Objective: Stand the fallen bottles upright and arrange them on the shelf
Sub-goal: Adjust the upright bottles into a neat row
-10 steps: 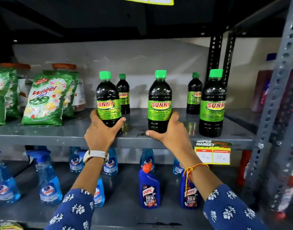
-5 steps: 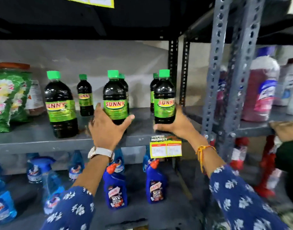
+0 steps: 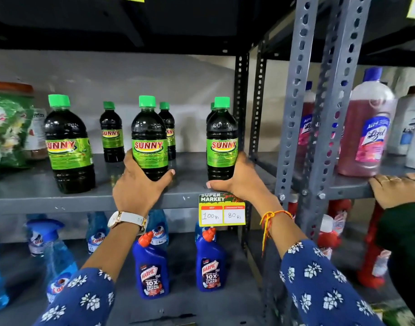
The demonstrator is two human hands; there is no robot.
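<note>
Dark Sunny bottles with green caps and green labels stand upright on the grey metal shelf [image 3: 37,196]. My left hand [image 3: 138,184] grips the base of the middle front bottle [image 3: 149,137]. My right hand [image 3: 237,180] grips the base of the right front bottle [image 3: 222,137], close to the dark upright post. A third front bottle [image 3: 68,147] stands free at the left. Three smaller-looking bottles stand in the back row: one [image 3: 111,132] at the left, one [image 3: 168,128] behind the middle bottle, one mostly hidden behind the right bottle.
Green detergent packs [image 3: 4,132] lie at the far left. A price tag [image 3: 221,211] hangs on the shelf edge. Blue spray and Harpic bottles [image 3: 152,269] fill the shelf below. Grey perforated posts [image 3: 319,114] divide off pink Lizol bottles [image 3: 368,128]. Another person's hand [image 3: 394,189] rests on the right shelf.
The view has swung right. My left hand went from the leftmost front bottle to the middle one, my right from the middle to the rightmost. Another person's hand has appeared at right.
</note>
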